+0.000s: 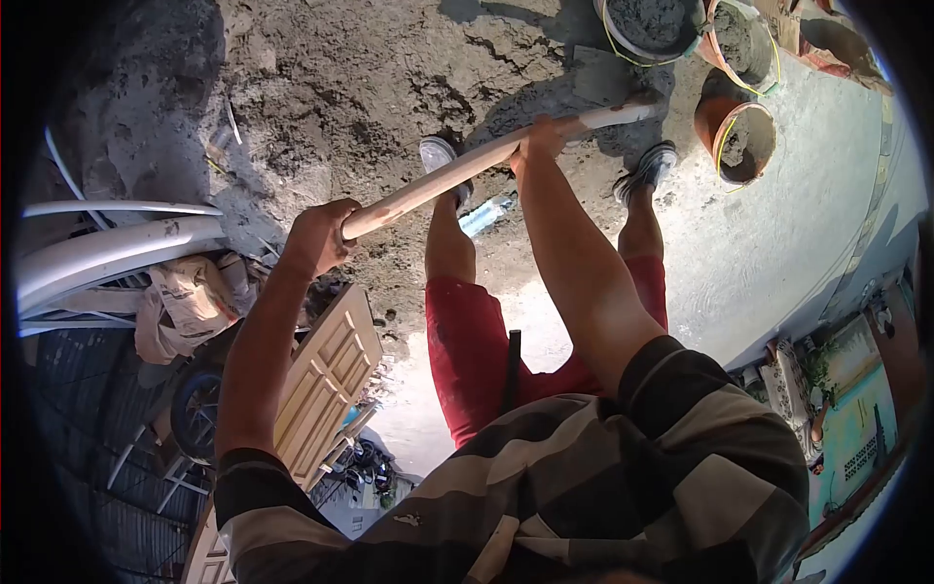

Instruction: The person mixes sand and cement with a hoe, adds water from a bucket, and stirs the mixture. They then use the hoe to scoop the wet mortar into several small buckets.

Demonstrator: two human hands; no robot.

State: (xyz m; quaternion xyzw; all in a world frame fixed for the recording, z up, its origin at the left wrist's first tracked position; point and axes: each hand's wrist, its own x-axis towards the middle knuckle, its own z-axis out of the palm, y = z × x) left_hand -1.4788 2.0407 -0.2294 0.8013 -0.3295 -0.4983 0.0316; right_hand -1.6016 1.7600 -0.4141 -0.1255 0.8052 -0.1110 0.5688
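Observation:
A hoe with a long, pale, slightly curved wooden handle (438, 183) slants across the view above wet grey mortar (389, 97). My left hand (319, 237) is closed round the handle's near end. Farther along, my right hand (542, 143) wraps the shaft. Beyond it, a flat grey blade (598, 76) appears to lie against the mortar; its joint with the handle is hard to make out. My shoes (647, 170) stand apart at the mortar's edge, one partly behind the handle.
Buckets of grey mix (747, 146) stand at upper right, several together. A clear plastic bottle (486, 214) lies between my feet. To the left are white curved pipes (126, 248), a crumpled paper sack (190, 297), a wheel (195, 414) and a panelled wooden door (326, 384).

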